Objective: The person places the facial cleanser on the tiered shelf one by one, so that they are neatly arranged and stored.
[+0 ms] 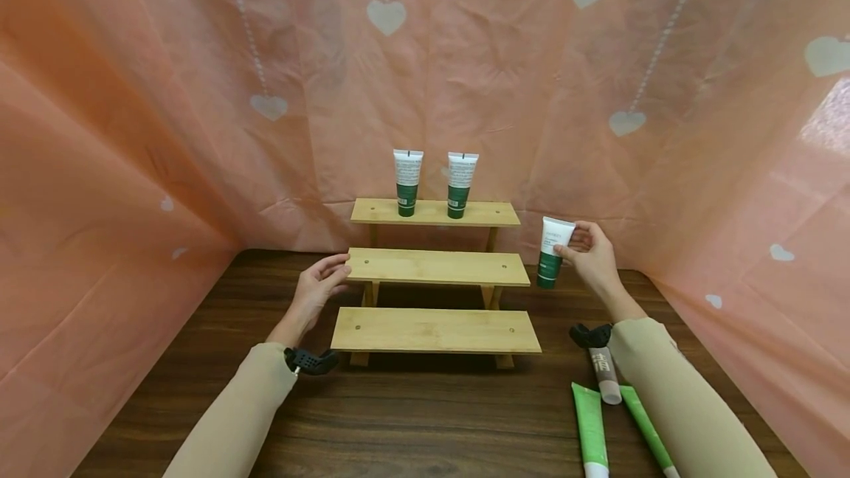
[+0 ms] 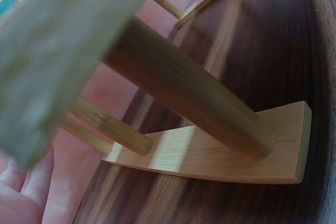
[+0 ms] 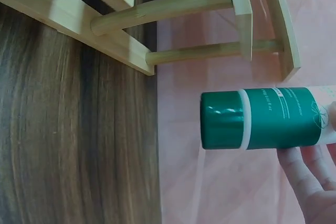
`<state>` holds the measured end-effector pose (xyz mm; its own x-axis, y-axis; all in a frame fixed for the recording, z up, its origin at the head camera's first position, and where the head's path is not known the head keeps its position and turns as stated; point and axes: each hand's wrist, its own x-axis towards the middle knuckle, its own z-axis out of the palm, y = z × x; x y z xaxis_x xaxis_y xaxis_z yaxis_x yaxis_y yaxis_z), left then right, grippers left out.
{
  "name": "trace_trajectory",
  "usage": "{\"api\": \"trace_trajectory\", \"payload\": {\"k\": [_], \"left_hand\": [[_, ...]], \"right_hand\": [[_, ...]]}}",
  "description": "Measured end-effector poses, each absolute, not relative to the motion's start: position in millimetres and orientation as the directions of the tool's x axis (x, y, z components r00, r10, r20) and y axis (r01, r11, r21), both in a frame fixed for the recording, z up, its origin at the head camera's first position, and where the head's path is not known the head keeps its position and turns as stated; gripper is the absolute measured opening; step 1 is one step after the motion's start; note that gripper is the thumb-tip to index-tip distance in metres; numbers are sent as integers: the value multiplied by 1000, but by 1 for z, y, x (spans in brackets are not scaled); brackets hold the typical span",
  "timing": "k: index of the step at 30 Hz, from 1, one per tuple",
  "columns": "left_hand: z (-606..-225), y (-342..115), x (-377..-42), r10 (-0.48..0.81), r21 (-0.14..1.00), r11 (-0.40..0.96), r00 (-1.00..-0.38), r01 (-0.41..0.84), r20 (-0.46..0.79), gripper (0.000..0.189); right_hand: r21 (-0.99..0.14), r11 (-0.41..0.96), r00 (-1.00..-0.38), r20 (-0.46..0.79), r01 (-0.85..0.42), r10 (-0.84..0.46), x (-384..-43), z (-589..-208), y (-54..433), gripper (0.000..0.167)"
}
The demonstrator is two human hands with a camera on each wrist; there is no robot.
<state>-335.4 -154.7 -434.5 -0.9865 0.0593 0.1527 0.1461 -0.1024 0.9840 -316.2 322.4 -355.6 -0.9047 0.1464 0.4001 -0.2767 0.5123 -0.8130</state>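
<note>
My right hand point(image 1: 593, 257) pinches a white-and-green squeeze tube point(image 1: 555, 246), holding it cap-down in the air just right of the middle step. In the right wrist view the green cap point(image 3: 223, 120) shows clear of the stand, with fingers under the tube body. My left hand point(image 1: 321, 288) is at the left end of the middle step of a three-tier wooden stand point(image 1: 434, 267), fingertips right at the board's end. Two matching tubes, a left one point(image 1: 407, 183) and a right one point(image 1: 460, 184), stand cap-down on the top step.
On the dark wood table point(image 1: 398, 419), front right, lie a green tube point(image 1: 589, 423), a second green tube point(image 1: 644, 423) and a grey-brown tube point(image 1: 604, 375), partly under the right forearm. A pink curtain point(image 1: 332, 94) with hearts closes off the back and sides.
</note>
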Motion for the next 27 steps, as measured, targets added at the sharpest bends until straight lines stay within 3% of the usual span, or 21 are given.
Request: {"api": "trace_trajectory", "payload": {"k": [9,19,27], "left_hand": [[-436,-156,-336,70,982,-131,-986,139,149,43],[-437,-155,-337,51,980,-112,-984,162,168,47],[-430,-155,-332,68,980,-133,-985,148,158,43]], "right_hand": [[-804,493,-868,465,-332,173,-322,-341,310,51],[-854,289,-835,501,-433,228,-333,-323,296,47],[-843,278,-819,524,-461,231,-343,-308,278,47]]}}
